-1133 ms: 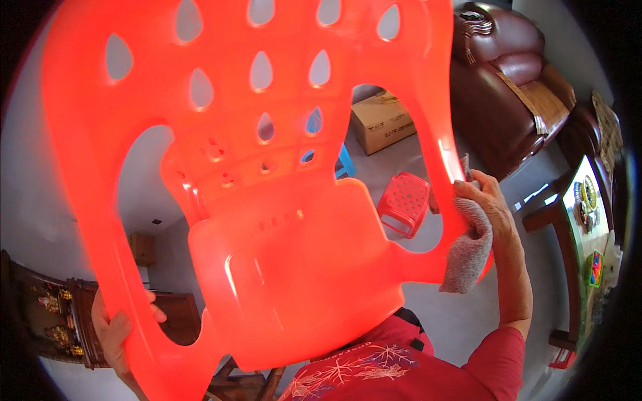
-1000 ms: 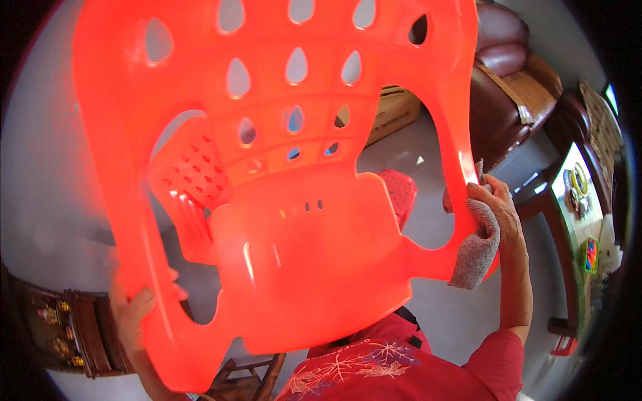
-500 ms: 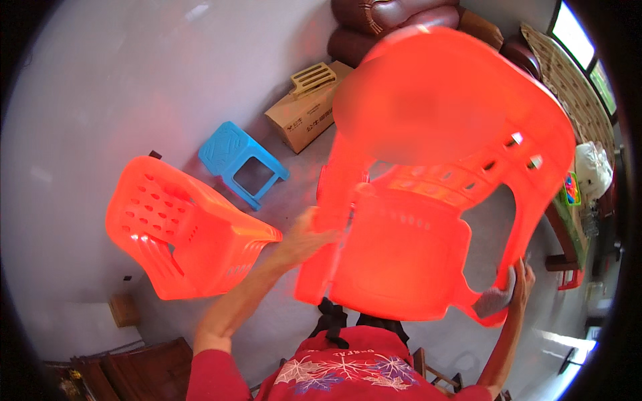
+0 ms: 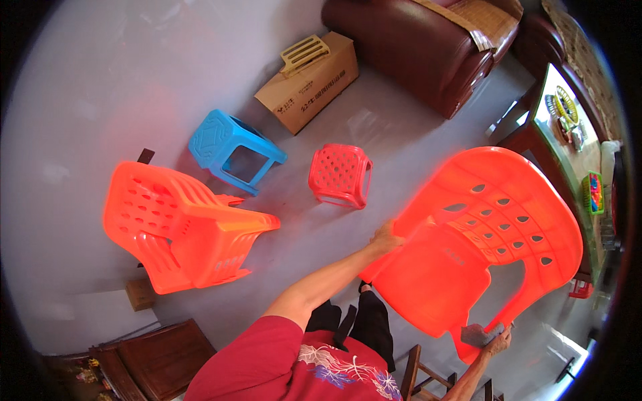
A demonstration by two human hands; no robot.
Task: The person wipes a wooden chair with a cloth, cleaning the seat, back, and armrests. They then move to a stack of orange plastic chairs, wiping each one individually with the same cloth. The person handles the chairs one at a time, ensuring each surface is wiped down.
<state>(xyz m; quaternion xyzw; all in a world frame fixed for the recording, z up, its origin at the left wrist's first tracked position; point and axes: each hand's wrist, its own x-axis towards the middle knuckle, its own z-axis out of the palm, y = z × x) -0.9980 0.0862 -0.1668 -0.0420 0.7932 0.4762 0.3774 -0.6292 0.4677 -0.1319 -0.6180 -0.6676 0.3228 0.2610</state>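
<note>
An orange-red plastic armchair (image 4: 431,271) is between my two hands, its slotted backrest leaning away to the right. My left hand (image 4: 386,239) is closed on its left armrest, the fingers partly hidden behind the plastic. At the front of the other armrest, my right hand (image 4: 497,342) is closed on a grey cloth (image 4: 476,335) that lies against the chair. Whether those fingers also grip the armrest itself is hard to make out.
Stacked orange chairs (image 4: 194,234) stand left by the wall. Beyond are a blue stool (image 4: 231,144), a red stool (image 4: 341,175), a cardboard box (image 4: 307,90) and a brown sofa (image 4: 408,50). A table (image 4: 555,120) with baskets runs along the right; wooden furniture (image 4: 160,357) stands near left.
The chair has moved right and down, away from in front of the sofa, with both hands still on it. The red stool and the table have come into sight.
</note>
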